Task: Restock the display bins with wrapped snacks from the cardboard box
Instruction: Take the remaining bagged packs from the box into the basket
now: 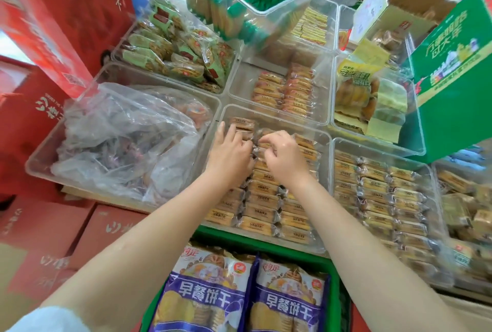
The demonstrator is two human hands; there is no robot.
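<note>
Both your hands are down in the clear display bin (323, 142) straight ahead of you. Your left hand (231, 152) lies fairly flat, fingers stretched forward onto the far packets; your right hand (283, 157) has its fingers curled, seemingly pinching a wrapped snack (262, 145) at the gap in the rows, though what exactly it grips is partly hidden.

Nearest you, below your forearms, two purple biscuit bags (205, 297) sit in a green crate (334, 278). Past them, the bin you are working holds tan wrapped snack bars (262, 210) in tidy columns, each bar's long axis running left to right across the bin, printed face up. The near rows look full; the far end looks thin.

You appear to be in the placing step, seating packets to extend the rows. Your next move likely calls for laying the pinched bar crosswise like its neighbours, snug against the last row, then fetching more.

Beside it on your left lies a bin with crumpled clear plastic bag (119, 140). Farther off at upper right, an open cardboard box (383, 9) rests on the bins.
</note>
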